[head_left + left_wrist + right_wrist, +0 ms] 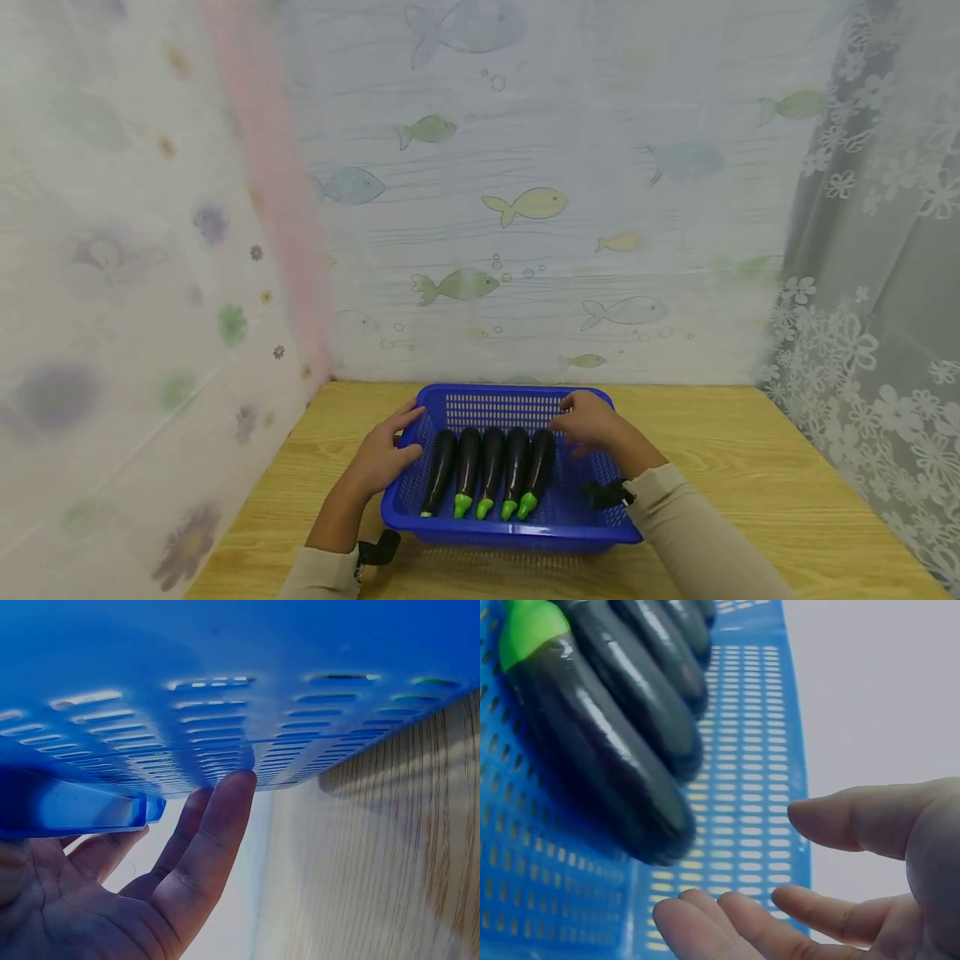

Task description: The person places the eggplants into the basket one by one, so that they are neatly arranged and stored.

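Observation:
Several dark, glossy eggplants (491,471) with bright green caps lie side by side in a blue plastic basket (517,527), caps toward the near side. My left hand (382,454) holds the basket's left rim, with thumb and a finger over the edge. In the left wrist view, other fingers (217,840) reach under the rim to the slotted outer wall. My right hand (592,421) is over the basket's far right part, beside the rightmost eggplant (538,471). Thumb and fingers (757,926) are spread apart in the right wrist view, with nothing between them.
The basket stands on a wood-grain table (712,467). Behind it hangs a fish-printed sheet (525,250); flowered sheets (135,333) close off the left and right sides. Each wrist carries a small black camera (381,548).

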The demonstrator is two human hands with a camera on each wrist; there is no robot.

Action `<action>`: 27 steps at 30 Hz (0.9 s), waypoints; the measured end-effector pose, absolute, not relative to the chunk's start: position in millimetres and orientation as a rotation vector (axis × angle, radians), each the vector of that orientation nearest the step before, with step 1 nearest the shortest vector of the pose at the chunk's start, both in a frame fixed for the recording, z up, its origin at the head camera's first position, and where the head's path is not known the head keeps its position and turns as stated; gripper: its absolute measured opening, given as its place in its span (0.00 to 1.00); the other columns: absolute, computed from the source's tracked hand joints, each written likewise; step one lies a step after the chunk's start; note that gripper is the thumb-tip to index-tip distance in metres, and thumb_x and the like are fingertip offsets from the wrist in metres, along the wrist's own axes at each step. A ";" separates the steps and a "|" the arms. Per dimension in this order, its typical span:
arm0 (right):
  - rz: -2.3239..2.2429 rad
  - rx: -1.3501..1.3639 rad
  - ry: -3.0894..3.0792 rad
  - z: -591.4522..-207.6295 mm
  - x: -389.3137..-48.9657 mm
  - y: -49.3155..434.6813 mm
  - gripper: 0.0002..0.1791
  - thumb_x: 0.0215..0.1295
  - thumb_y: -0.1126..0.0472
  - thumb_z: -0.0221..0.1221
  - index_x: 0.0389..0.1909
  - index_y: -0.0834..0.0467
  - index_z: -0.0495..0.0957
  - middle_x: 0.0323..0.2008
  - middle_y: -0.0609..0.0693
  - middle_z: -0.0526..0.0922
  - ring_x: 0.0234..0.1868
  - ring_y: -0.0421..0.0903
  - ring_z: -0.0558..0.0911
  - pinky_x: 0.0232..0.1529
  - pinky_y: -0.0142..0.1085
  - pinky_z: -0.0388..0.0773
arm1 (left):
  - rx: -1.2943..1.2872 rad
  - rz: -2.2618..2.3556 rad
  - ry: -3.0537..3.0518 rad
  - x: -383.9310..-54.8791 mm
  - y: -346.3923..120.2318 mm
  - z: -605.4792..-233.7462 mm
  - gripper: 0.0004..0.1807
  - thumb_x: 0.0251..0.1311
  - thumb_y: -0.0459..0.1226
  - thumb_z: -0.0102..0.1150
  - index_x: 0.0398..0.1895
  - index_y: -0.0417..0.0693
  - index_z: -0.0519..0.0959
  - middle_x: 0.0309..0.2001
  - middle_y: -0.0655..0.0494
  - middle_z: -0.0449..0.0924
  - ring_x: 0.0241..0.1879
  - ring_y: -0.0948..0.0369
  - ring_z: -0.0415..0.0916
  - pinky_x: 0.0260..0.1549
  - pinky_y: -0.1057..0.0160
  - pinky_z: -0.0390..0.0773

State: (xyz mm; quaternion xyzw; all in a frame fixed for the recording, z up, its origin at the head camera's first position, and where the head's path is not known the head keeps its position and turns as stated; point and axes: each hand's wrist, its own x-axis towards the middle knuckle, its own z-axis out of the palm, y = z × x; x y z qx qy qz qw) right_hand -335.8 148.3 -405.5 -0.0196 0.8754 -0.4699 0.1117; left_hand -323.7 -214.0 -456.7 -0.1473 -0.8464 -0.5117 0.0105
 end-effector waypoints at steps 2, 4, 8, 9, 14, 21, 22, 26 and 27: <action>-1.398 -0.080 2.566 -400.9 -335.3 152.8 0.35 0.68 0.62 0.62 0.71 0.74 0.63 0.61 0.72 0.76 0.51 0.66 0.85 0.38 0.51 0.88 | -0.461 -1.595 -2.642 -324.0 -213.8 -456.9 0.38 0.60 0.31 0.60 0.78 0.46 0.67 0.83 0.54 0.52 0.65 0.37 0.75 0.47 0.44 0.86; -1.419 -0.092 2.575 -396.5 -334.4 157.5 0.34 0.69 0.62 0.62 0.71 0.73 0.64 0.59 0.71 0.77 0.50 0.65 0.85 0.38 0.52 0.88 | -0.460 -1.593 -2.642 -324.2 -213.7 -456.8 0.39 0.60 0.31 0.60 0.78 0.46 0.67 0.83 0.54 0.53 0.65 0.37 0.75 0.47 0.43 0.86; -1.445 -0.116 2.605 -385.8 -329.4 168.4 0.32 0.70 0.62 0.61 0.70 0.71 0.66 0.58 0.70 0.78 0.49 0.62 0.86 0.38 0.51 0.89 | -0.462 -1.595 -2.637 -323.6 -213.8 -456.2 0.39 0.60 0.32 0.61 0.78 0.47 0.67 0.83 0.54 0.53 0.65 0.37 0.75 0.47 0.43 0.86; -1.450 -0.125 2.612 -382.5 -327.2 171.4 0.31 0.71 0.61 0.61 0.70 0.71 0.66 0.59 0.70 0.78 0.49 0.61 0.86 0.38 0.50 0.89 | -0.463 -1.599 -2.632 -323.3 -214.1 -456.2 0.39 0.60 0.32 0.61 0.77 0.47 0.67 0.83 0.54 0.53 0.65 0.37 0.75 0.46 0.43 0.86; -1.431 -0.176 2.659 -369.5 -316.4 189.2 0.32 0.73 0.59 0.60 0.72 0.69 0.65 0.62 0.71 0.77 0.52 0.61 0.86 0.40 0.48 0.88 | -0.470 -1.591 -2.632 -323.3 -213.4 -457.2 0.38 0.60 0.31 0.61 0.77 0.47 0.67 0.83 0.54 0.53 0.64 0.38 0.76 0.44 0.46 0.87; -1.486 -0.190 2.667 -361.9 -307.3 216.8 0.31 0.76 0.58 0.57 0.74 0.66 0.63 0.63 0.70 0.77 0.59 0.65 0.82 0.49 0.51 0.87 | -0.461 -1.558 -2.644 -324.5 -212.5 -458.1 0.38 0.61 0.31 0.60 0.77 0.47 0.68 0.83 0.54 0.54 0.64 0.39 0.77 0.45 0.47 0.87; -1.490 -0.187 2.669 -361.5 -306.0 219.8 0.31 0.76 0.57 0.57 0.74 0.66 0.63 0.63 0.70 0.77 0.59 0.64 0.82 0.49 0.51 0.87 | -0.460 -1.560 -2.644 -324.3 -212.6 -458.0 0.38 0.61 0.31 0.60 0.77 0.47 0.68 0.83 0.54 0.54 0.64 0.39 0.76 0.45 0.47 0.87; -1.508 -0.185 2.673 -360.6 -300.8 229.9 0.30 0.77 0.58 0.56 0.74 0.65 0.63 0.64 0.70 0.76 0.60 0.63 0.82 0.48 0.48 0.87 | -0.456 -1.569 -2.643 -323.2 -212.6 -457.0 0.38 0.61 0.31 0.60 0.77 0.47 0.67 0.83 0.55 0.54 0.63 0.39 0.77 0.43 0.49 0.87; -1.509 -0.183 2.680 -360.8 -299.6 232.1 0.30 0.77 0.57 0.56 0.74 0.65 0.63 0.64 0.70 0.76 0.60 0.63 0.82 0.47 0.47 0.87 | -0.455 -1.572 -2.642 -323.0 -212.6 -456.7 0.38 0.61 0.31 0.60 0.77 0.47 0.67 0.83 0.55 0.54 0.62 0.40 0.78 0.42 0.49 0.87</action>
